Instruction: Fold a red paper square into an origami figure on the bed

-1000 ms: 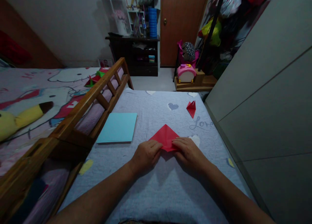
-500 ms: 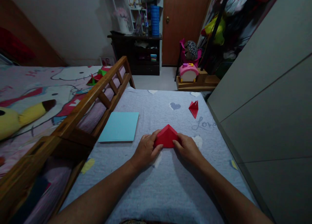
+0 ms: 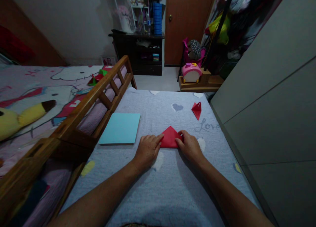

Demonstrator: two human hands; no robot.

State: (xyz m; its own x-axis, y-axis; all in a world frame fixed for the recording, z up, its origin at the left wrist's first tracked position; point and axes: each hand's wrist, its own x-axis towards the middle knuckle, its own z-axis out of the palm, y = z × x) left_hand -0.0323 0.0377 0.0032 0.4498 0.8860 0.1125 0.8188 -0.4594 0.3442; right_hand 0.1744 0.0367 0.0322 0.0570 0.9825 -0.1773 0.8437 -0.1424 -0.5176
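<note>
Red paper [image 3: 170,138] folded smaller vs 1s ago, fingers [image 3: 158,139] both sides

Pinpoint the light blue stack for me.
In the head view, the light blue stack lies on the sheet, beyond and left of the left hand, beside the wooden rail.

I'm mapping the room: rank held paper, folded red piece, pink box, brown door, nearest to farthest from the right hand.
1. Held paper: touching the right hand, left side.
2. Folded red piece: ahead, on the blue cloth.
3. Pink box: beyond the cloth.
4. Brown door: farther back.
</note>
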